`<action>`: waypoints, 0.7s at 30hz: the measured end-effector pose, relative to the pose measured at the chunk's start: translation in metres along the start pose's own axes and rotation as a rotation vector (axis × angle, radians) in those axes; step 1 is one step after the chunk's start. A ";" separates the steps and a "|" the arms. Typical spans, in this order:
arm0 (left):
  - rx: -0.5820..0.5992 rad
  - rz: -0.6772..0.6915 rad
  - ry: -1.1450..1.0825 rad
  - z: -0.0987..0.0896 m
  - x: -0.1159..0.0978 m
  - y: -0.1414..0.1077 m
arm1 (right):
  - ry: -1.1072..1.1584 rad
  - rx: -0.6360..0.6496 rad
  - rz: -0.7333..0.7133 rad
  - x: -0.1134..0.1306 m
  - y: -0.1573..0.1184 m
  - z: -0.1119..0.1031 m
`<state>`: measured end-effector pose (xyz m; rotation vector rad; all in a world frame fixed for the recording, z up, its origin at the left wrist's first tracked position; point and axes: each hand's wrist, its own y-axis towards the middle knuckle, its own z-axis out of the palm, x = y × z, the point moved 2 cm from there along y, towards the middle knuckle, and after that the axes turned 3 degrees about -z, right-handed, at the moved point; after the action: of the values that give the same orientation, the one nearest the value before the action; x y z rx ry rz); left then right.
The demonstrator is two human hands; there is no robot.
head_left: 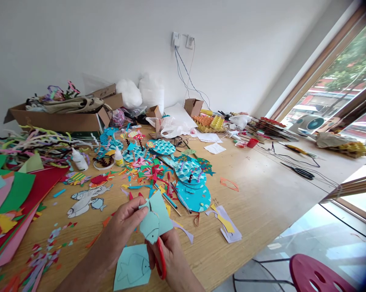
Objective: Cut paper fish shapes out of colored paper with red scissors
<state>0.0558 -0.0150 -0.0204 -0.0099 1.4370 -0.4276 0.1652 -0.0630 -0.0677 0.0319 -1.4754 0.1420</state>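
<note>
My left hand (126,223) pinches the upper left of a light green paper (164,213) with a fish drawn on it. Part of the fish outline is cut, around its head. Red-handled scissors (161,259) are in my right hand (171,253), just below the paper; their blades are mostly hidden behind it. A second light green sheet (132,267) with a drawn fish lies on the table under my hands. Paper fish cutouts (85,202) rest to the left of my left hand.
Blue round paper pieces (193,196), pens (171,200) and paper scraps lie ahead. Glue bottles (79,159) stand left of centre. Coloured sheets (15,198) are at far left. Black scissors (300,171) lie right; a red chair (313,275) is at lower right.
</note>
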 end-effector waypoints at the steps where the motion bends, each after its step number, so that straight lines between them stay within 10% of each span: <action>1: 0.009 -0.015 0.000 -0.001 0.001 0.000 | 0.001 -0.005 -0.002 -0.003 0.000 0.000; 21: 0.057 -0.053 -0.023 -0.018 0.003 -0.002 | 0.006 0.069 0.123 -0.006 0.011 0.008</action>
<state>0.0380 -0.0132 -0.0251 -0.0073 1.4039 -0.5104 0.1560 -0.0534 -0.0733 -0.0039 -1.4668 0.2925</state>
